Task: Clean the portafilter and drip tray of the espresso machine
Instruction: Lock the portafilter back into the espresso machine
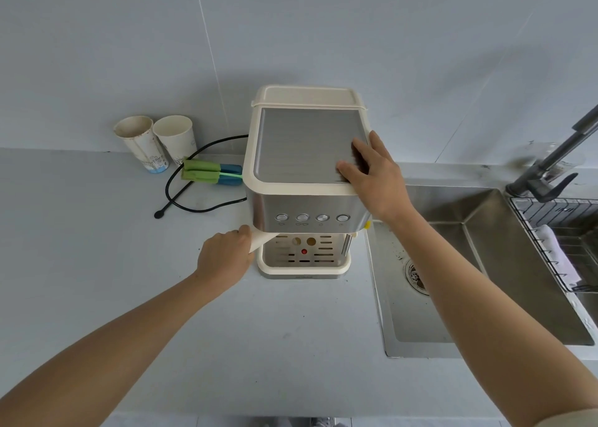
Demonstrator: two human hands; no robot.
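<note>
The portafilter handle (pixel 259 243) is clasped by the left grip (pixel 223 256), the machine (pixel 301 141) pressed by the flat right grip (pixel 375 174); wrenched, grounds perhaps hidden beyond could be spilled

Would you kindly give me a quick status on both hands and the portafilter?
Left hand grips portafilter handle, not yet out of espresso machine. Right hand flat on machine top, bracing. Drip tray in place. Nothing blocking.

2 paper cups (pixel 142 145) and a green-blue brush (pixel 212 172) are seen left beyond the grip; a sink (pixel 469 264) is set right.
</note>
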